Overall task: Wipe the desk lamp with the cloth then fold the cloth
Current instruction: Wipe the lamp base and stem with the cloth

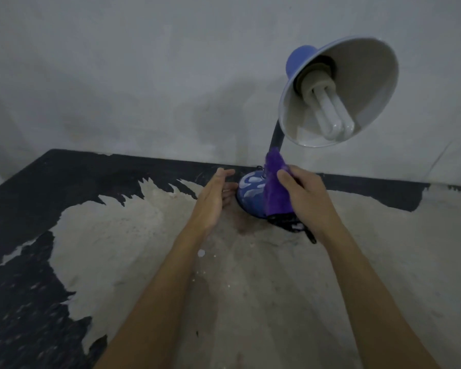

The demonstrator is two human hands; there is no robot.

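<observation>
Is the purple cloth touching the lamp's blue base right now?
Touching. The head view shows the purple cloth, gripped by the right hand, draped directly against the lamp base.

1. The right hand (pixel 304 193) and the cloth (pixel 276 185) it grips cover the near right side of the lamp base (pixel 250 189) and the foot of the stem.
2. Its fingertips are buried in the cloth.
3. Whether the left hand (pixel 213 195), just left of the base, touches it cannot be told.
4. Both forearms run off the bottom edge.
</observation>
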